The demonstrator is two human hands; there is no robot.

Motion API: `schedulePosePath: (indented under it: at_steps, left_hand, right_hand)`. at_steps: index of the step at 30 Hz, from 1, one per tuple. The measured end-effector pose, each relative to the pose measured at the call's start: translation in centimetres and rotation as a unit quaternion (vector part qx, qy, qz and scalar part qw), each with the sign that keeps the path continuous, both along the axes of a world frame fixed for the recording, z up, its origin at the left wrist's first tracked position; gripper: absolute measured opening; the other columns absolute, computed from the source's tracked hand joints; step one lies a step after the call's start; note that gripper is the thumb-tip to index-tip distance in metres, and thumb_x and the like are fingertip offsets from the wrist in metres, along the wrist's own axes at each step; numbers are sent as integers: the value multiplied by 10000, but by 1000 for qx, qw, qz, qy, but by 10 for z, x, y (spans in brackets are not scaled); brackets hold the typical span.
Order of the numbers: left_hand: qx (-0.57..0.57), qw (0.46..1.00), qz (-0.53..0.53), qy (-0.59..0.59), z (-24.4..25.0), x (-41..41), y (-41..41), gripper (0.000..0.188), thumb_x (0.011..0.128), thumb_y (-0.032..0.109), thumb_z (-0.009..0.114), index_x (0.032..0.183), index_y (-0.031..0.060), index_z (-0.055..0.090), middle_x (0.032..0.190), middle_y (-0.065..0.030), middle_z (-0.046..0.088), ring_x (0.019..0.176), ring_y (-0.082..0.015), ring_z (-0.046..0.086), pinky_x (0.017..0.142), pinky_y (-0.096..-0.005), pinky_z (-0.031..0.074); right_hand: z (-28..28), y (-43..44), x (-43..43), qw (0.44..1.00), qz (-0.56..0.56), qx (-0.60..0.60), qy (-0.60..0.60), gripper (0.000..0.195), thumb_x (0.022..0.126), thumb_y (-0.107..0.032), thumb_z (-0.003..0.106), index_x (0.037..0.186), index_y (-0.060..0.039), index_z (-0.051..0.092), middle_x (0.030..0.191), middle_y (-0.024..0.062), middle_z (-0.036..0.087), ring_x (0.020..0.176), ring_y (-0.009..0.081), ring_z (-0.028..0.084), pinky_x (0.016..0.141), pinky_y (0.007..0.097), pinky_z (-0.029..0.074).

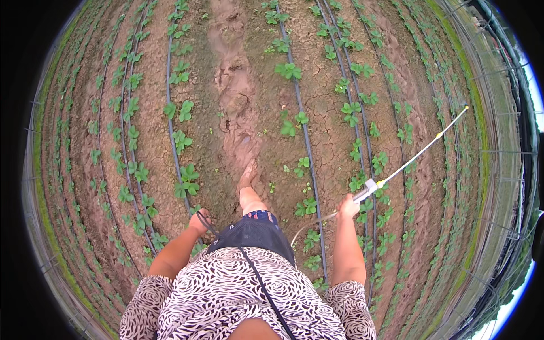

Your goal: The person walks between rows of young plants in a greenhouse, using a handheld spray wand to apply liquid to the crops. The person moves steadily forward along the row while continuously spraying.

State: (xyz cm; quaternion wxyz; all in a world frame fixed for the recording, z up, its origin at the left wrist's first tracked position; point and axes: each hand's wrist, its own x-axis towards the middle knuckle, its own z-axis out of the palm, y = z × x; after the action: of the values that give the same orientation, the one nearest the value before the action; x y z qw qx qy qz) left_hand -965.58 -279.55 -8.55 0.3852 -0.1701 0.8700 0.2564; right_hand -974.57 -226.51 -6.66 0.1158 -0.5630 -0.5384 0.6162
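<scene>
My right hand grips the handle of a sprayer wand, whose thin white lance reaches out to the upper right over the plant rows. Yellow fittings mark the lance, and its tip ends in a small nozzle. A pale hose runs from the handle back to my right side and out of sight behind my body. At my left side, my left hand is closed on a dark strap that leads to my waist. Leafy seedlings, which look like strawberry plants, grow close beyond that hand.
Black drip lines run lengthwise between the plants over cracked soil. A wet, muddy furrow stretches ahead, with my bare, muddy foot in it. Greenhouse framing curves along the right edge, beyond a grassy strip.
</scene>
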Motion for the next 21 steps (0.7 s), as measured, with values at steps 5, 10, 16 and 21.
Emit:
schedulePosePath:
  at_steps: [5,10,16,21]
  left_hand:
    - [-7,1000,10,3,-15,11,-14,366,713,217,590,1045,64,570,970,-208,617,939,-353,594,814,-407,477]
    - [-6,1000,1,-20,-7,7,-9,392,723,218,585,1079,58,556,971,-204,619,947,-348,593,820,-402,476]
    - [5,1000,1,4,-10,4,-11,391,725,207,570,1080,43,550,936,-198,623,925,-344,601,796,-399,480]
    - [15,1000,5,0,-6,-13,-7,391,724,213,565,1078,47,551,961,-209,622,943,-352,596,805,-406,475]
  right_hand:
    - [29,-8,-35,996,46,-66,23,119,823,-119,535,733,-93,462,500,-34,326,360,85,277,337,245,219]
    - [33,-29,36,987,125,-82,-61,86,815,-123,527,749,-94,479,499,-31,344,354,84,296,323,248,217]
    - [47,-76,154,963,169,-146,-153,111,788,-122,559,730,-94,468,474,-20,388,323,102,354,294,260,271]
    - [79,-100,219,937,235,-156,-207,100,788,-107,572,718,-93,501,491,9,436,333,114,370,310,257,273]
